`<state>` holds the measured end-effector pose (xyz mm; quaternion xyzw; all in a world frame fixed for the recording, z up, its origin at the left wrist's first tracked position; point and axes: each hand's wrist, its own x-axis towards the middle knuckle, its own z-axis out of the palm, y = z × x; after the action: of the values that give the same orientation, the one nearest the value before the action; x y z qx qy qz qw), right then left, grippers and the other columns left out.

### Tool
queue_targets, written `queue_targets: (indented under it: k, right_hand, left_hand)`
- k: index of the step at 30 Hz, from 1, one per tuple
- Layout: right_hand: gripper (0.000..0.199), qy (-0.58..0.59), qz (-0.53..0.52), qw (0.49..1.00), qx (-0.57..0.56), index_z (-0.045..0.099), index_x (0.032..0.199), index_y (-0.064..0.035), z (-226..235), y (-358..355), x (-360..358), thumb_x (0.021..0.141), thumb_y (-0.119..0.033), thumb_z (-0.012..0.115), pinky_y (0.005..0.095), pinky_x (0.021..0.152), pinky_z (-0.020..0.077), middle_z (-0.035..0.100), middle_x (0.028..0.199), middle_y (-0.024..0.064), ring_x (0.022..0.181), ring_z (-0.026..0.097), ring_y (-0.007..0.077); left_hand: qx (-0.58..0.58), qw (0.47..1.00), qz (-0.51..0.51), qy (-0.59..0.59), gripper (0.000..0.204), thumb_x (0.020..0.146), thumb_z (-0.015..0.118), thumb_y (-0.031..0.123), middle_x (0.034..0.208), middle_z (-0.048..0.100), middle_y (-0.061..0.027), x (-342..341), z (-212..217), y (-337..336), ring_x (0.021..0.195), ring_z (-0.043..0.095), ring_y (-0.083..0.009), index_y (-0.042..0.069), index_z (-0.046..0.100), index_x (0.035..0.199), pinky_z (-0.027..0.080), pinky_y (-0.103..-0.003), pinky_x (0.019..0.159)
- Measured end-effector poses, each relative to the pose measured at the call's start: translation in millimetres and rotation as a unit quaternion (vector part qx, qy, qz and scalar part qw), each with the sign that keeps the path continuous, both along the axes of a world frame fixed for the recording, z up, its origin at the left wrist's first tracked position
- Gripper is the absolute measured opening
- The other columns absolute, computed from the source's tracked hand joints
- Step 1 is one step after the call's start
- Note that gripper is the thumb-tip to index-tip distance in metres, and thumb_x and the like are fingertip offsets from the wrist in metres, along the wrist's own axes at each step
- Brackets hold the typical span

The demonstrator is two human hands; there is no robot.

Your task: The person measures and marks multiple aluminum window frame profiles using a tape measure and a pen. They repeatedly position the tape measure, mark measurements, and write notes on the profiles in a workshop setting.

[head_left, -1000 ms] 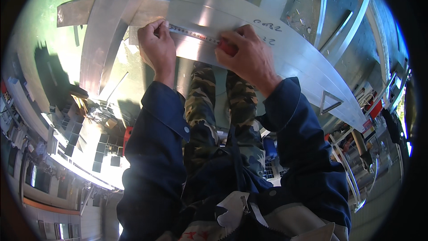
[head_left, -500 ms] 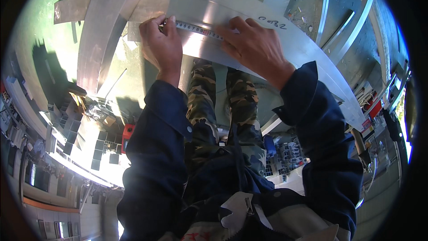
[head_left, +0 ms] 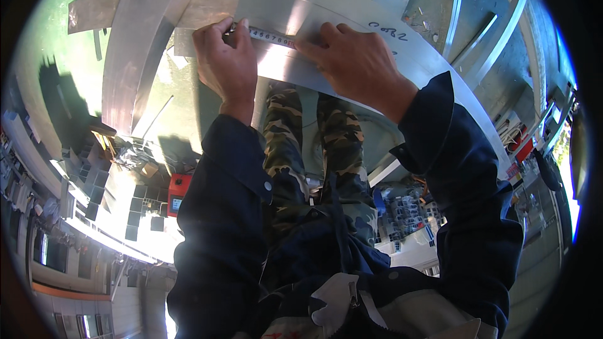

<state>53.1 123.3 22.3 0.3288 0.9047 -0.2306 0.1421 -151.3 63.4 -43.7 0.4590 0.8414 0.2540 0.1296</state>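
Observation:
A narrow measuring tape (head_left: 270, 37) with a row of marks lies across a broad shiny metal profile (head_left: 282, 70). At its left end my left hand (head_left: 225, 59) is closed, thumb and index finger pinching the tape by the edge of the metal. My right hand (head_left: 358, 63) is closed over the other end of the visible stretch, its thumb and index finger on the tape. What lies under the right palm is hidden. Handwritten marks show on the metal beyond the right hand.
A second wide metal profile (head_left: 139, 44) runs along the left, crossing another metal bar (head_left: 94, 9). More long metal strips (head_left: 493, 41) lie on the right. A red device (head_left: 179, 191) stands lower left, and small dark parts (head_left: 405, 213) lie lower right.
My right hand has slid left along the tape, so less of it shows between my hands. My left hand keeps its pinch at the left end.

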Motion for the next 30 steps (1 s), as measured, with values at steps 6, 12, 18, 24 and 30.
queue_targets:
  k: [6, 12, 18, 24, 30]
  right_hand:
    - [0.048, 0.002, 0.002, 1.0, -0.011, 0.065, 0.137, -0.023, 1.2, 2.0, 0.4, 0.09, -0.02, 0.077, 0.0311, 0.063, 0.0568, 0.067, 0.103, 0.0054, 0.092, 0.069, 0.0212]
    - [0.039, 0.001, -0.007, 1.0, 0.001, 0.07, 0.131, -0.025, 0.6, 1.5, -1.1, 0.092, -0.027, 0.072, 0.0357, 0.067, 0.058, 0.065, 0.097, 0.0046, 0.09, 0.068, 0.0212]
    - [0.039, 0.004, -0.007, 1.0, -0.003, 0.07, 0.131, -0.0251, 1.2, 2.5, -0.2, 0.093, -0.027, 0.071, 0.0356, 0.068, 0.0585, 0.066, 0.098, 0.0053, 0.091, 0.069, 0.0215]
    - [0.038, 0.004, -0.009, 1.0, -0.01, 0.071, 0.13, -0.0251, 2.1, 4.6, -0.4, 0.093, -0.026, 0.071, 0.036, 0.07, 0.0593, 0.067, 0.1, 0.0058, 0.092, 0.069, 0.0221]
    - [0.047, 0.017, 0.004, 1.0, -0.012, 0.064, 0.138, -0.0222, -1.6, 4.8, 1.9, 0.092, -0.022, 0.074, 0.0319, 0.062, 0.0557, 0.066, 0.101, 0.0063, 0.088, 0.069, 0.021]
  left_hand:
    - [0.009, 1.0, 0.0, -0.01, 0.021, 0.085, 0.082, 0.021, 0.104, 0.065, -0.0074, 0.0, 3.0, 0.8, 0.084, 0.07, -0.0261, 0.007, 0.071, 0.096, 0.056, -0.039, 0.07]
    - [0.009, 1.0, -0.004, -0.012, 0.02, 0.085, 0.082, 0.019, 0.104, 0.065, -0.0078, 0.0, 2.1, 1.0, 0.083, 0.071, -0.0256, 0.005, 0.07, 0.095, 0.057, -0.038, 0.069]
    - [0.01, 1.0, -0.007, -0.013, 0.02, 0.085, 0.081, 0.019, 0.104, 0.065, -0.008, 0.2, 4.4, 2.1, 0.082, 0.071, -0.0253, 0.004, 0.07, 0.095, 0.057, -0.037, 0.069]
    - [0.007, 1.0, -0.004, -0.021, 0.02, 0.085, 0.082, 0.018, 0.103, 0.066, -0.0078, 0.5, 5.6, 2.6, 0.082, 0.071, -0.0249, 0.004, 0.071, 0.094, 0.057, -0.037, 0.07]
    - [0.017, 1.0, -0.008, -0.018, 0.02, 0.085, 0.082, 0.018, 0.103, 0.066, -0.0081, -1.1, 5.6, 2.5, 0.082, 0.07, -0.025, 0.004, 0.071, 0.094, 0.057, -0.037, 0.07]
